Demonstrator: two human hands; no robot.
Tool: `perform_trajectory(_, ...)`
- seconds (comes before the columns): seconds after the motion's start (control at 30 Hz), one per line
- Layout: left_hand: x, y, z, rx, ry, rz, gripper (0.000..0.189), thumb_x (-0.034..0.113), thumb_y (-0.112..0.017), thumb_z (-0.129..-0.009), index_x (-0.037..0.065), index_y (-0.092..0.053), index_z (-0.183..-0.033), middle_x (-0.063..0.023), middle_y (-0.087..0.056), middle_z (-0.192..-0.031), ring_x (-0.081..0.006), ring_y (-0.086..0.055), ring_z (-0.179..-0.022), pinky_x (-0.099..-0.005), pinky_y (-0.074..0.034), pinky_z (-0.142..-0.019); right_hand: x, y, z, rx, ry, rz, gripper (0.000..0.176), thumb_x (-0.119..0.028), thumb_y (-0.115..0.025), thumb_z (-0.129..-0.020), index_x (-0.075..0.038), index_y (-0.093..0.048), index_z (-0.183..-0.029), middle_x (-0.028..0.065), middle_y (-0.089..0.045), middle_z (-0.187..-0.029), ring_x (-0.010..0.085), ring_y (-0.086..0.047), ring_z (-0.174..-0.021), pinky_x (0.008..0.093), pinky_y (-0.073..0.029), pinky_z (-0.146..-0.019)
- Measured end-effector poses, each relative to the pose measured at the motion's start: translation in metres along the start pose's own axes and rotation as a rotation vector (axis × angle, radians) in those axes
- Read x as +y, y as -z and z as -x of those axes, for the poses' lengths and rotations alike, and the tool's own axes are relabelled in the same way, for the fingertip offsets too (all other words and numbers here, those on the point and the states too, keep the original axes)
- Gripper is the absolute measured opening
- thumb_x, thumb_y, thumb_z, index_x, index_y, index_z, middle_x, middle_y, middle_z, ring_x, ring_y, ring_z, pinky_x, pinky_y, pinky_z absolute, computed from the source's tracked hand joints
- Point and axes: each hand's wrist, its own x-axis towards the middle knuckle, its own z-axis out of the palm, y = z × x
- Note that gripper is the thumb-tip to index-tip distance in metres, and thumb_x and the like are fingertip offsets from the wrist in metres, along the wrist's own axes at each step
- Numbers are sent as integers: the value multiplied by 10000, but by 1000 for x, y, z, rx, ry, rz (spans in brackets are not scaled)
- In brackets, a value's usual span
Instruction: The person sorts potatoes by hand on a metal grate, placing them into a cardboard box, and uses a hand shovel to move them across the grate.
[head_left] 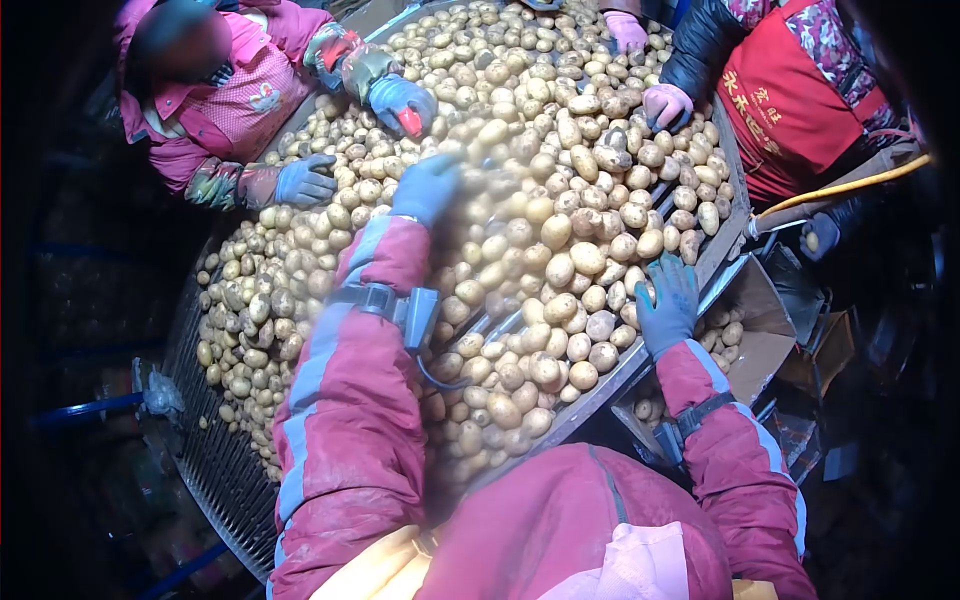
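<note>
Potatoes (590,258) lie heaped across a large slatted sorting table. My left hand (428,190), in a blue glove, reaches over the middle of the heap. Motion smears its fingers, and the potatoes beside it are blurred too, so I cannot make out whether it holds any. At the table's right front edge rests my right hand (668,303) in a blue-green glove. Its fingers stretch forward with the thumb apart, close to the nearest potatoes, and no potato shows in its grasp.
A person in pink (245,95) works at the far left with blue gloves over the heap. Another in a red apron (785,100) stands at the right; pink-gloved hands reach in there. A cardboard box (765,325) with potatoes stands below the right edge. A yellow hose (850,183) crosses nearby.
</note>
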Motion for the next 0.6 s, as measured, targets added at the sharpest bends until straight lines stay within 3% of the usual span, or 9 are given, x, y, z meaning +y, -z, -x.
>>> perform_trajectory(0.03, -3, -2, 1, 9, -228, -254, 386, 285, -667, -871, 179, -710, -1240, -112, -693, -1229, -315, -661, -1101, -391, -518, -952, 0, 1, -1, -7, -5, 1, 376, -293, -660, -888, -17, -688, -1141, 190, -607, -1335, 358, -507, -1303, 517, -303, -1163)
perform_trajectory(0.07, 27, -7, 20, 90, -211, -500, 346, 268, -661, -858, 172, -718, -1185, -105, -698, -1198, -316, -615, -1178, -418, -485, -1003, -1, 1, 0, -15, -11, 1, 379, -295, -660, -888, -17, -690, -1143, 190, -610, -1333, 358, -508, -1303, 517, -301, -1165)
perform_trajectory(0.23, 24, -29, 9, 156, -368, -713, 425, 216, -615, -888, 218, -615, -1313, -103, -683, -1228, -323, -603, -1200, -440, -481, -1002, 0, 0, 0, 12, 6, -6, 374, -279, -672, -886, -16, -687, -1151, 186, -606, -1341, 352, -515, -1298, 513, -309, -1164)
perform_trajectory(0.33, 38, -21, -8, -89, -181, -657, 423, 206, -604, -910, 215, -585, -1332, -126, -687, -1214, -328, -619, -1182, -450, -486, -997, -2, 2, 0, 13, 11, -19, 371, -270, -677, -885, -14, -683, -1153, 182, -602, -1344, 350, -520, -1292, 511, -313, -1161)
perform_trajectory(0.37, 51, -20, -7, -98, -157, -706, 354, 287, -593, -934, 199, -623, -1276, -168, -700, -1166, -347, -640, -1149, -461, -497, -982, -2, 3, -1, 12, 12, -20, 372, -268, -678, -885, -13, -681, -1155, 181, -601, -1344, 349, -522, -1290, 510, -314, -1161)
perform_trajectory(0.47, 68, -12, -22, -235, 109, -718, 584, 327, -726, -817, 190, -594, -1369, -142, -654, -1306, -323, -620, -1212, -436, -495, -1019, -3, 4, -2, 14, 10, -20, 374, -268, -675, -885, -13, -676, -1158, 186, -604, -1331, 350, -525, -1284, 510, -321, -1152)
perform_trajectory(0.5, 74, -3, -26, -364, 117, -710, 657, 444, -801, -735, 129, -654, -1292, -173, -687, -1232, -351, -644, -1166, -444, -511, -989, -3, 5, -2, 20, 14, -21, 372, -268, -675, -884, -15, -674, -1156, 187, -604, -1326, 351, -524, -1283, 510, -324, -1148)
perform_trajectory(0.6, 66, 5, -25, -376, 301, -669, 681, 479, -817, -693, 52, -689, -1208, -201, -700, -1192, -359, -654, -1153, -446, -521, -971, -4, 6, -2, 25, 19, -24, 365, -270, -673, -880, -20, -670, -1146, 191, -605, -1316, 354, -523, -1279, 510, -331, -1137)
